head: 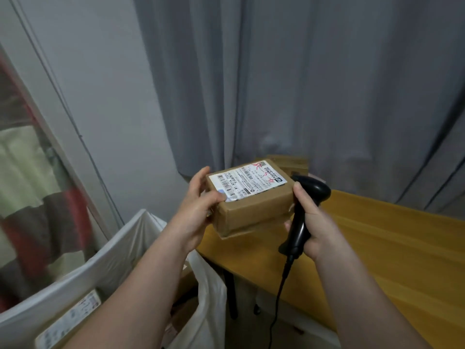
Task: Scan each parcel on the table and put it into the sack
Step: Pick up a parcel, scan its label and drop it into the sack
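Head: parcel [251, 197], scanner [299, 229] gripped; sack [136, 227] blurred.

left hand [198, 197] holds a labelled parcel [251, 197] above the table [377, 248]; right hand [314, 227] grips a scanner [305, 210].

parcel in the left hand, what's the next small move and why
Probably lift the scanner in the right hand and aim it at the label: the left hand holds the parcel label-up, and the scanner's head sits beside its right edge, not facing the barcodes.
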